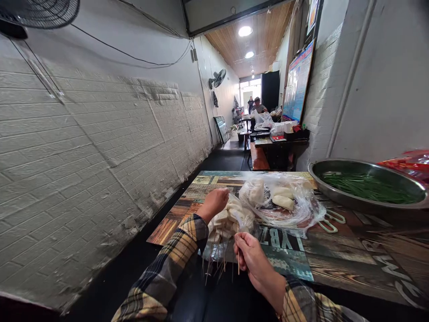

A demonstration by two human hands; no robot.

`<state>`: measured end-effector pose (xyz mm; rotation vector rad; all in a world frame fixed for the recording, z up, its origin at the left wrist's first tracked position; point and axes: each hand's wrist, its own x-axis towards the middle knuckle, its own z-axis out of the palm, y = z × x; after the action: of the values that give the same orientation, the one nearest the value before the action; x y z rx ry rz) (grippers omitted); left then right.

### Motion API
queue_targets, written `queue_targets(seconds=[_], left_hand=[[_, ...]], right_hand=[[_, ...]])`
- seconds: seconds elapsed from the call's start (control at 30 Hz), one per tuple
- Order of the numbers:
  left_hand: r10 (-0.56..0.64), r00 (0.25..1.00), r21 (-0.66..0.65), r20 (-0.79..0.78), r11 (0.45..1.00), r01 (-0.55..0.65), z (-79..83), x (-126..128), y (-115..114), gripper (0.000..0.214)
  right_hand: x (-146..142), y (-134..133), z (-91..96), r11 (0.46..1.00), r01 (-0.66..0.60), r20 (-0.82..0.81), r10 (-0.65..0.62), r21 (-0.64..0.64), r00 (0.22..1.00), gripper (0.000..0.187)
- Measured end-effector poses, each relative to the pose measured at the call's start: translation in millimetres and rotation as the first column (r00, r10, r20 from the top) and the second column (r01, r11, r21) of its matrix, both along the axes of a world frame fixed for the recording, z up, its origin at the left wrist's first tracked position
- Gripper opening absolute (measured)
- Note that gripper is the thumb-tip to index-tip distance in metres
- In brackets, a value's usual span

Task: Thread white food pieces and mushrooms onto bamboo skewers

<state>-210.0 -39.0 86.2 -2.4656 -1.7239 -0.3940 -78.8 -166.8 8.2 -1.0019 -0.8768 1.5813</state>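
My right hand [250, 256] pinches a thin wooden skewer [238, 267], held upright near the table's front edge. My left hand [216, 203] is closed above the left side of a pile of pale, flat food pieces [231, 214]. Its fingertips face away, so what they hold, if anything, is hidden. The pile lies on clear plastic, and several skewers stick out from it toward me over the table edge. Behind and to the right, whitish oblong pieces [283, 202] rest in an open clear plastic bag [301, 213].
Scissors with pale green handles [330, 222] lie beside the bag. A metal basin [318, 185] of green stalks stands at right, with loose skewers [402, 243] in front and a red package [410, 161] behind. A brick-patterned wall [100, 170] runs along the left. People sit and stand far back.
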Motion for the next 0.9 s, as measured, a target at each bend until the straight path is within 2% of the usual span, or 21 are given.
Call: queue_targets(seconds=[0.2, 0.27, 0.37, 0.4, 0.5, 0.57, 0.67, 0.73, 0.8, 0.87, 0.9], left_hand=[[-0.03, 0.999, -0.032, 0.024, 0.999, 0.031, -2.9, 9.7, -4.6, 0.028], [-0.04, 0.999, -0.045, 0.034, 0.998, 0.042, -2.4, 10.3, -7.6, 0.028], [-0.061, 0.996, -0.062, 0.06, 0.996, 0.065, -1.6, 6.6, -11.6, 0.026], [-0.067, 0.995, -0.064, 0.077, 0.995, 0.072, -1.5, 3.8, -12.6, 0.024], [-0.086, 0.971, -0.044, 0.222, 0.994, 0.098, -1.7, -9.6, -14.7, 0.025], [-0.089, 0.918, -0.02, 0.386, 0.994, 0.105, -2.4, -21.2, -17.1, 0.039], [-0.064, 0.781, -0.029, 0.622, 0.994, 0.104, -6.6, -36.8, -26.2, 0.064], [-0.03, 0.691, -0.044, 0.722, 0.995, 0.088, -13.7, -42.9, -35.3, 0.073], [-0.001, 0.672, -0.049, 0.74, 0.997, 0.055, -25.2, -44.7, -43.0, 0.079], [-0.002, 0.718, -0.035, 0.696, 0.999, 0.037, -39.2, -43.0, -45.4, 0.081], [-0.024, 0.735, -0.009, 0.677, 0.999, 0.041, -46.0, -41.5, -44.1, 0.078]], right_hand=[[-2.7, 5.1, -1.3, 1.0, 0.012, 0.034, -0.011, -0.02, 0.999, 0.052], [2.6, 6.1, -3.3, 0.999, -0.035, 0.057, 0.036, -0.025, 0.998, 0.05], [22.8, 8.8, -5.7, 0.991, -0.119, 0.222, 0.102, 0.066, 0.97, 0.044], [31.5, 11.2, -4.8, 0.986, -0.109, 0.306, 0.066, 0.126, 0.95, 0.041], [54.2, 23.7, 4.5, 0.934, 0.004, 0.465, -0.182, 0.358, 0.867, 0.027], [60.5, 34.3, 13.6, 0.88, 0.017, 0.497, -0.285, 0.475, 0.82, 0.025], [55.6, 48.3, 23.3, 0.824, -0.059, 0.557, -0.327, 0.564, 0.764, 0.05], [48.1, 55.5, 24.7, 0.8, -0.11, 0.583, -0.328, 0.59, 0.743, 0.055], [42.1, 62.0, 23.1, 0.789, -0.128, 0.568, -0.308, 0.6, 0.763, 0.037], [39.8, 67.7, 20.9, 0.797, -0.116, 0.533, -0.28, 0.592, 0.798, 0.007], [40.0, 70.0, 20.2, 0.805, -0.104, 0.517, -0.269, 0.584, 0.813, 0.013]])
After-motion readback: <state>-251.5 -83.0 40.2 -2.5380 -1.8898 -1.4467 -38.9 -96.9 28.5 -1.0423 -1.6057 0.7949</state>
